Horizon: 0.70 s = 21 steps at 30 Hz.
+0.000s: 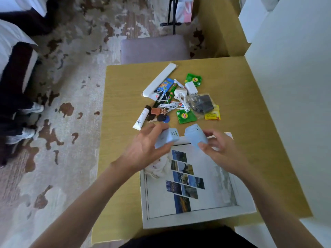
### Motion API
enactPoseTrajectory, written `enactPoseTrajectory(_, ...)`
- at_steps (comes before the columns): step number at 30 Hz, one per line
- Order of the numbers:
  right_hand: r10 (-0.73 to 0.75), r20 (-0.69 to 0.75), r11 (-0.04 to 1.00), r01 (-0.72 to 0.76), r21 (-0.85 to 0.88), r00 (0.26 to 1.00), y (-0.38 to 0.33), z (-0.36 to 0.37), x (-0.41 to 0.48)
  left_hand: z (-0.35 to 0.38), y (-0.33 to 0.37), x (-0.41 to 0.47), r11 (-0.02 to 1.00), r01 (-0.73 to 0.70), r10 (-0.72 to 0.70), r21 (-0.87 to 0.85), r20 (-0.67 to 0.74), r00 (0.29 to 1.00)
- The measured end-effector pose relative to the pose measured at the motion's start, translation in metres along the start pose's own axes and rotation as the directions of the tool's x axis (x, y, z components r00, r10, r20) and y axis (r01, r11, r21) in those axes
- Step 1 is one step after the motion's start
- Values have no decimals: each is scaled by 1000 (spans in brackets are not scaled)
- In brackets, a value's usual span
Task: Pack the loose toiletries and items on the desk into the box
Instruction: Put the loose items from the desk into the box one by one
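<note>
Above the far rim of the white box [197, 221], each hand holds a pale blue object. Best, I judge, to lower both onto the bare right half of the box floor, clear of the crumpled cloth [159, 167] at its far left. The left hand [143, 151] curls loosely round the blue charger [166, 138]; the right hand [222, 151] pinches the blue case [196, 136], fingers half open. The remaining loose items [179, 99] lie piled farther off on the desk [125, 83].
</note>
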State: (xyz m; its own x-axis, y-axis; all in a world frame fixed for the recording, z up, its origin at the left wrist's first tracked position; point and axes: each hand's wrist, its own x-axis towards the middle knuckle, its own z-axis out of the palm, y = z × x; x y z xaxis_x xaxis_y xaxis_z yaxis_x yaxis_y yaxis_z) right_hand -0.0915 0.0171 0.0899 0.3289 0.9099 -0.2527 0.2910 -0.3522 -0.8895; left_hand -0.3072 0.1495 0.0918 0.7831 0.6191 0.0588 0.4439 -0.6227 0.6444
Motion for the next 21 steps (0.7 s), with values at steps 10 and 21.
enactPoseTrajectory(10,-55,390,808,270,-524,919,62,18,-35,64,27,-72,901,-235,58,364,435,899)
enactPoseTrajectory(21,-71,599,721,456,-521,797,83,59,-56,89,26,-106,792,-151,-183,591,466,866)
